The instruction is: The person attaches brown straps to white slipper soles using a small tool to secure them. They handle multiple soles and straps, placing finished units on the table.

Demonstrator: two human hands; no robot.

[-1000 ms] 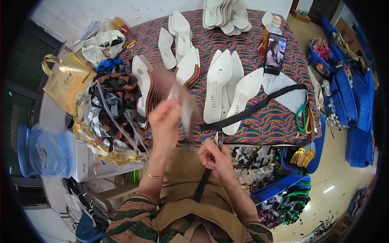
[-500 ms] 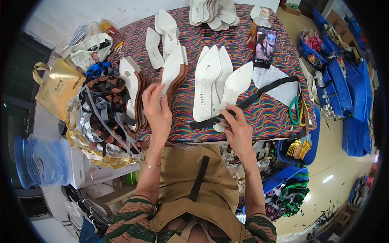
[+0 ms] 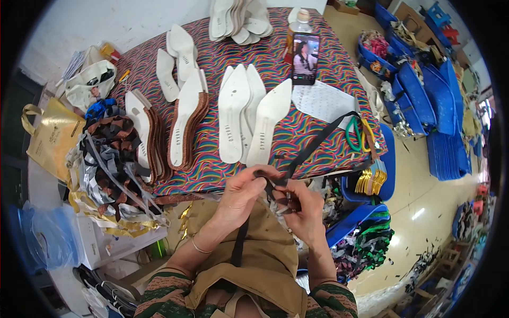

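Note:
A long black strap [image 3: 313, 146] runs from the table's right side down to my hands at the table's front edge. My left hand [image 3: 241, 193] pinches the strap near its end, fingers closed around it. My right hand [image 3: 302, 209] grips the same strap just to the right, and both hands touch. A second stretch of black strap [image 3: 239, 241] hangs down over my tan apron [image 3: 265, 259]. White pointed shoe insoles [image 3: 249, 119] lie on the patterned tablecloth [image 3: 318, 132] just beyond my hands.
A stack of brown-edged insoles [image 3: 185, 124] stands left of centre. More white insoles [image 3: 238, 18] lie at the far edge. A phone [image 3: 306, 58] leans upright. Green and yellow scissors [image 3: 358, 132] rest at the right. Strap heaps [image 3: 114, 159] and blue bins [image 3: 424, 90] flank the table.
My left hand has come back from the insole stack to the table's front edge. Both hands have drawn together and closed on the black strap.

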